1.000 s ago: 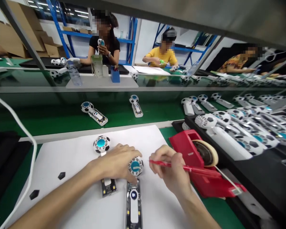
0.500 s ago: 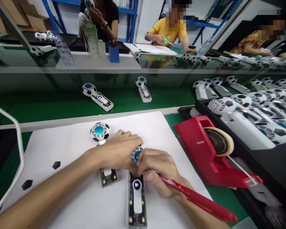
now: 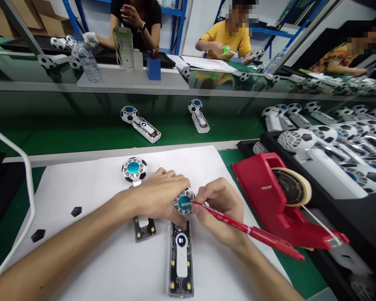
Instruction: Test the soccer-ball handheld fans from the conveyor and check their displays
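Note:
On the white paper [image 3: 100, 259] lies a handheld fan [image 3: 181, 267] with a football-patterned head, a blue centre and a clear body showing a lit display. My left hand [image 3: 161, 196] is closed around the fan's head from the left, steadying it. Pinched in my right hand [image 3: 222, 209] is a red pen [image 3: 257, 234], its thin tip over the blue centre of the head. A second fan [image 3: 133, 168] lies partly hidden beneath my left wrist. Two black pentagon pieces [image 3: 77, 211] rest on the paper to the left.
A red tape dispenser [image 3: 263, 196] stands right of the paper. Beyond it a black tray [image 3: 332, 213] holds several fans. Two more fans [image 3: 147, 130] lie on the green strip ahead. A white cable [image 3: 28, 184] curves along the left. Co-workers sit across the bench.
My right hand has drawn back a little to the right, uncovering the fan's blue centre and the pen tip. The pen's rear end has swung upward. The camera view has shifted slightly.

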Action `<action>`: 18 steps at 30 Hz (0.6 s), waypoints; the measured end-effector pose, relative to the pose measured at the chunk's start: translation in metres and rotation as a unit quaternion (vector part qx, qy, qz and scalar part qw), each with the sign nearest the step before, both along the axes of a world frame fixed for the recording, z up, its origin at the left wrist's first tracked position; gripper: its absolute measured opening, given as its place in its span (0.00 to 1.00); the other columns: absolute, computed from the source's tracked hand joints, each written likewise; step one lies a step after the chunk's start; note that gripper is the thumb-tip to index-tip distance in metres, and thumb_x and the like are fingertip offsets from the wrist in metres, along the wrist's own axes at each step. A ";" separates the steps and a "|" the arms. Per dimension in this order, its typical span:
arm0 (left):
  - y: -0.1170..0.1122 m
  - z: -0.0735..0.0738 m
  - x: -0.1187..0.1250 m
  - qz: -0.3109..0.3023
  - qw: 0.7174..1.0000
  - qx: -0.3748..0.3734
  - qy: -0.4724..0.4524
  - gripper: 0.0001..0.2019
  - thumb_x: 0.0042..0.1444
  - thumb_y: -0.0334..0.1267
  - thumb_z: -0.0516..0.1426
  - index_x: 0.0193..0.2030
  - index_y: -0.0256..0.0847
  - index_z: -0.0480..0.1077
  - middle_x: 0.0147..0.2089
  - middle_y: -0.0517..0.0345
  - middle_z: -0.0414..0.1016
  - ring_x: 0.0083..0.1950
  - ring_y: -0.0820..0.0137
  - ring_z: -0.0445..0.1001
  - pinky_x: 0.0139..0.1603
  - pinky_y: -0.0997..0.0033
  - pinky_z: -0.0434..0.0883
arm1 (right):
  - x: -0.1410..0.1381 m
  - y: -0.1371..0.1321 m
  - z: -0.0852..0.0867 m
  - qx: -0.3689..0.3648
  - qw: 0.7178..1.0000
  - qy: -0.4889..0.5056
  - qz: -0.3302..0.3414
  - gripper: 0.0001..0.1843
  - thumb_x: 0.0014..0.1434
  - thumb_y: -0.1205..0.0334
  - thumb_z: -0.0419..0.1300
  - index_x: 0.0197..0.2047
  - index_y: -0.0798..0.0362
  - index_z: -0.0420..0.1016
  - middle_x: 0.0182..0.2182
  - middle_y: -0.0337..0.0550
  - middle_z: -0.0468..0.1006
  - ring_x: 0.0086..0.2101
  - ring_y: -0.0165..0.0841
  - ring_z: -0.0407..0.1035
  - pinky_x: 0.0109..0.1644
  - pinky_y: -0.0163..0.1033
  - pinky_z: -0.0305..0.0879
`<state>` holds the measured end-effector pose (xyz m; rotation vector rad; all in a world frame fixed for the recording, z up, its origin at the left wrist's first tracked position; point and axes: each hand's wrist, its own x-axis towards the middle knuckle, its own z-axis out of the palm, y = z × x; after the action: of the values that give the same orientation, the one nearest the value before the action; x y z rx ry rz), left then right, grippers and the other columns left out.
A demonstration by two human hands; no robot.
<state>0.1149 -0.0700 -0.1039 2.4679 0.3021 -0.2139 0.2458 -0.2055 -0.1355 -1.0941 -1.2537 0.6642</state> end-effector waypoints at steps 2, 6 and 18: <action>0.000 -0.001 0.000 0.000 1.000 0.000 0.001 0.22 0.46 0.52 0.66 0.38 0.42 0.63 0.39 0.62 0.68 0.42 0.65 0.65 0.45 0.63 0.57 | -0.001 0.004 -0.004 0.007 1.000 -0.023 0.002 0.12 0.56 0.76 0.61 0.33 0.50 0.63 0.25 0.34 0.72 0.23 0.26 0.63 0.26 0.32 0.59; 0.002 -0.004 0.000 0.002 1.000 0.002 0.000 0.22 0.46 0.52 0.66 0.37 0.42 0.62 0.38 0.62 0.67 0.41 0.65 0.64 0.44 0.63 0.58 | -0.001 0.009 -0.006 0.051 0.994 -0.099 -0.015 0.17 0.56 0.78 0.60 0.27 0.52 0.57 0.21 0.31 0.62 0.21 0.22 0.55 0.24 0.30 0.52; 0.001 -0.009 0.000 0.000 1.000 0.008 -0.006 0.24 0.45 0.55 0.65 0.38 0.42 0.61 0.38 0.60 0.69 0.41 0.64 0.65 0.45 0.62 0.58 | -0.004 0.013 0.000 0.089 0.977 -0.195 -0.018 0.22 0.56 0.83 0.57 0.25 0.52 0.49 0.20 0.31 0.53 0.22 0.23 0.47 0.24 0.33 0.45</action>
<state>0.1150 -0.0690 -0.1126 2.4849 0.2995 -0.1981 0.2416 -0.1929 -0.1354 -1.1263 -1.5914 0.3081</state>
